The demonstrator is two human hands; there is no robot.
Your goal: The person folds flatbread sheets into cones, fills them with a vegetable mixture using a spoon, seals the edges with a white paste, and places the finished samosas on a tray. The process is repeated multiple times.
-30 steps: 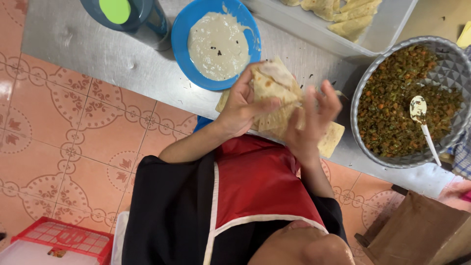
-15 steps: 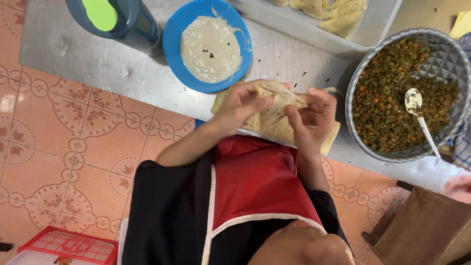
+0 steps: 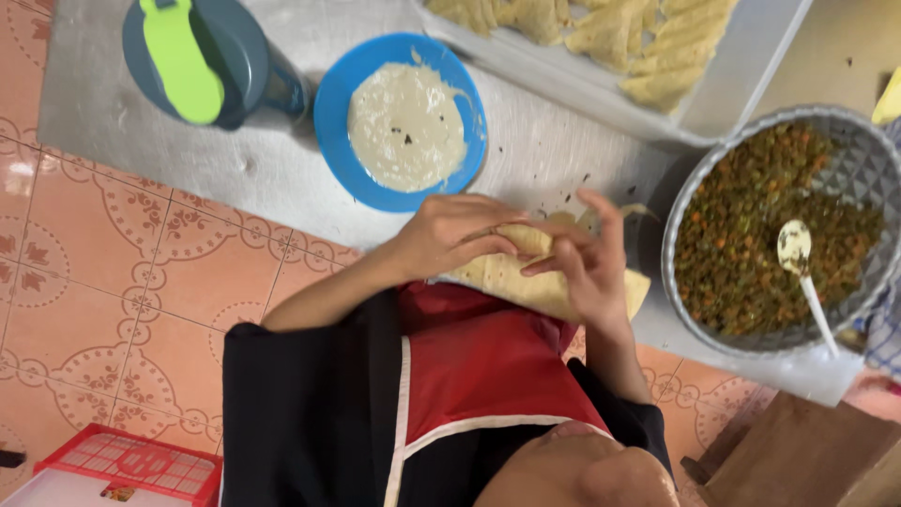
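Pinching pastry sheet between both hands, left hand, right hand, fingertips together.

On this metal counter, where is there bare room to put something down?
Bare metal counter lies left of the blue bowl of batter, below the lidded jug. A narrower strip runs between that bowl and the pastry tray. It is crowded by the filling bowl, where both hands fold a wrapper.

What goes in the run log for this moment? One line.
left hand: folding pastry sheet | right hand: pinching it | filling bowl: beside
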